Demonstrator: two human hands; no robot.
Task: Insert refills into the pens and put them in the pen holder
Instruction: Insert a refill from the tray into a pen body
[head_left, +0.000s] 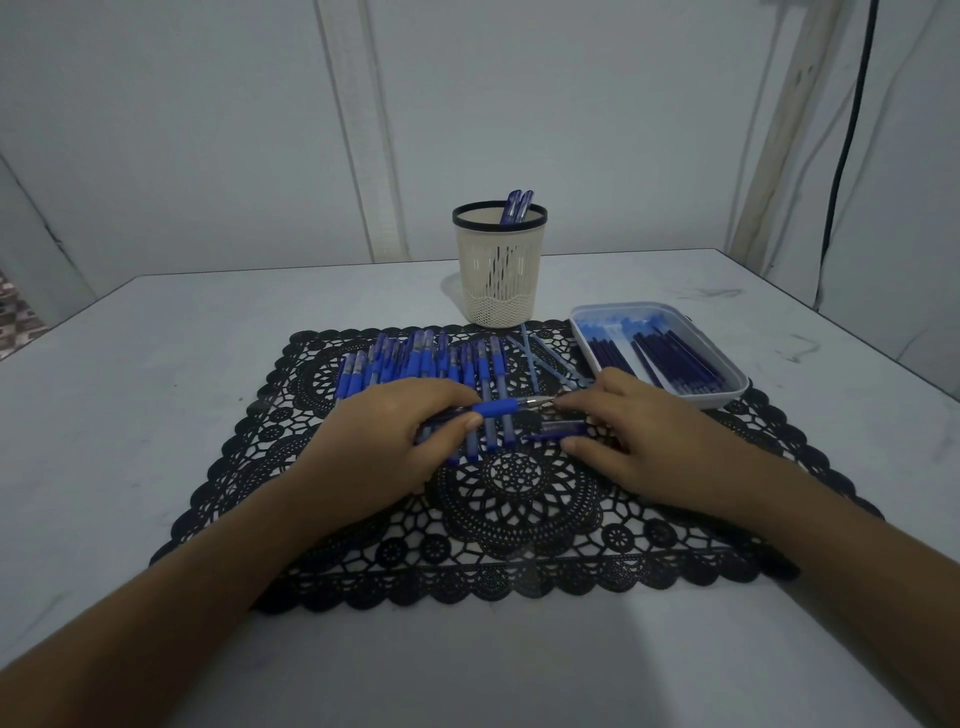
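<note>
Left grip around pen, palm down.

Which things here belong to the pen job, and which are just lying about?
Job: blue-gripped pen in left hand, right hand at its tip; row of blue pens; pale tray of dark refills; cream mesh pen holder.
Lying about: black lace placemat; black wall cable.

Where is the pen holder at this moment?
In the head view, the pen holder stands far centre on the table, at the far edge of the black mat, left of the refill tray.
</note>
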